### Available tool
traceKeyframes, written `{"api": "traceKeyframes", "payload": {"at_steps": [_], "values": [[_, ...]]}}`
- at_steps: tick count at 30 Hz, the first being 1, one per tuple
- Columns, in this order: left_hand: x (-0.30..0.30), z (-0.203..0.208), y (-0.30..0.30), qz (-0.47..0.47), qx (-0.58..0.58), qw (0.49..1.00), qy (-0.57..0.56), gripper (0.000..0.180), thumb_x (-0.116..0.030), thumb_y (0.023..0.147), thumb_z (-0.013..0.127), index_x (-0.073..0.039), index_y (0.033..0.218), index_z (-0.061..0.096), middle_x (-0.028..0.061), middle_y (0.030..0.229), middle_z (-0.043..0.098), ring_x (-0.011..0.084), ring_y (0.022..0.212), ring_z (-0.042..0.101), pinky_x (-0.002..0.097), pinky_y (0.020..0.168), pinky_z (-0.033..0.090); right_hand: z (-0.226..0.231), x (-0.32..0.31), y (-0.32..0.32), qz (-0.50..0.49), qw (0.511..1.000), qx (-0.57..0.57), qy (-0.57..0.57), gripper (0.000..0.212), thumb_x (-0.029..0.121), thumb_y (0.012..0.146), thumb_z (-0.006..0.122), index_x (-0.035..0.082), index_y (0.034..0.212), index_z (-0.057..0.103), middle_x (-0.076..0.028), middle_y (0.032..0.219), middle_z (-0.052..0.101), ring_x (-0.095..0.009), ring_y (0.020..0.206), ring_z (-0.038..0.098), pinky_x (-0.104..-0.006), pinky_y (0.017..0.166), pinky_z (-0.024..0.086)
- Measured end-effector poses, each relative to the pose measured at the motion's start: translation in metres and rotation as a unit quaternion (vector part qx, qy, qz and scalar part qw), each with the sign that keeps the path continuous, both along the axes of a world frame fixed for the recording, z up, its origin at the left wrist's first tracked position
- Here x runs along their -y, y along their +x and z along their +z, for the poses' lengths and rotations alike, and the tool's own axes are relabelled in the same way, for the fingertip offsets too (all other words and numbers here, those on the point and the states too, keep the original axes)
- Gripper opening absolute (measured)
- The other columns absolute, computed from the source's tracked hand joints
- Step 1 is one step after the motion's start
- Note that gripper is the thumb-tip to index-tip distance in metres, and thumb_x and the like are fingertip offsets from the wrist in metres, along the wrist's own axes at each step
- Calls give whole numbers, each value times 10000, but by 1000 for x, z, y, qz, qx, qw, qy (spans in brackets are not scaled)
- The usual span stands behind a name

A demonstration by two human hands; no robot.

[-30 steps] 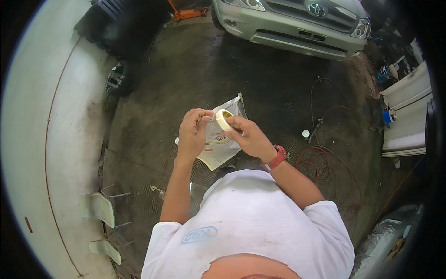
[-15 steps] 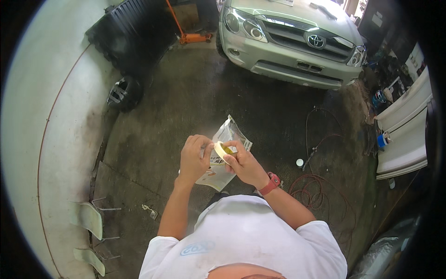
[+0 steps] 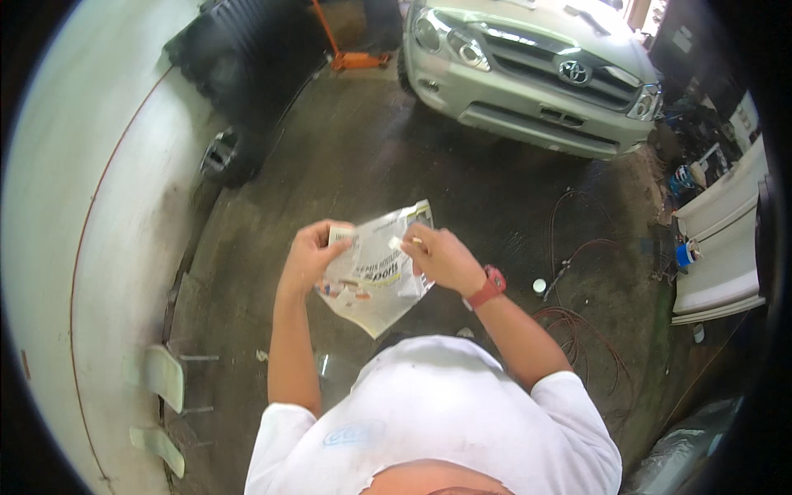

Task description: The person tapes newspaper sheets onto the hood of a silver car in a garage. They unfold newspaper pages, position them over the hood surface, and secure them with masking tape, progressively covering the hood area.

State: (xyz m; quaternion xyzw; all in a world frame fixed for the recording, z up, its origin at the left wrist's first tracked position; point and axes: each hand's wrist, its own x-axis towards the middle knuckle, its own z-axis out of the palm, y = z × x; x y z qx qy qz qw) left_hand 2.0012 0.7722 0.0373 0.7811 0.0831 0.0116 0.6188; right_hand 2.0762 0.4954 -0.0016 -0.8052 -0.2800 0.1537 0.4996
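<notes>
A sheet of newspaper [image 3: 363, 289] hangs in front of my shirt, spread between my two hands. My left hand [image 3: 318, 252] is closed on its upper left edge, thumb on top. At the sheet's upper right, my right hand [image 3: 441, 260] is closed with bent fingers. A small pale bit of masking tape [image 3: 395, 244] shows at those fingertips, over the paper; most of the roll is hidden by the hand. A red watch [image 3: 491, 285] sits on my right wrist.
A silver car [image 3: 528, 82] stands ahead, with an orange floor jack [image 3: 360, 60] beside it. A wheel [image 3: 221, 155] rests near the left wall. Chairs [image 3: 165, 378] stand at lower left. A coiled red hose [image 3: 569, 322] and a white-topped container [image 3: 539, 285] are on the floor at right.
My hands have moved apart, the left one leftward onto the newspaper's edge. The sheet is spread wider, and the yellowish tape roll, plainly visible before, is now mostly hidden at my right hand.
</notes>
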Motion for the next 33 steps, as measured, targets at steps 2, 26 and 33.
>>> {"api": "traceKeyframes", "payload": {"at_steps": [2, 26, 33], "values": [[-11, 8, -5, -22, -21, 999, 8, 259, -59, 1007, 806, 49, 1242, 793, 86, 1073, 835, 116, 930, 762, 300, 825, 619, 13, -17, 1, 34, 999, -11, -2, 222, 269, 1111, 681, 50, 1076, 695, -91, 687, 748, -172, 530, 687, -344, 530, 528], [-6, 49, -52, -18, -18, 990, 139, 243, -119, 1013, 791, 37, 1192, 843, 107, 930, 847, 105, 799, 751, 308, 732, 596, 48, -83, -14, 34, 985, 167, -13, 417, 460, 1043, 773, 52, 973, 721, -161, 703, 735, -363, 675, 752, -446, 653, 558], [-20, 78, -84, 121, 46, 960, 249, 211, -125, 1077, 742, 56, 1124, 840, 53, 947, 838, 104, 872, 726, 310, 793, 574, -25, -14, -9, 130, 971, 201, -5, 448, 236, 1123, 605, 127, 1558, 606, -283, 1218, 763, -442, 962, 775, -521, 873, 627]]}}
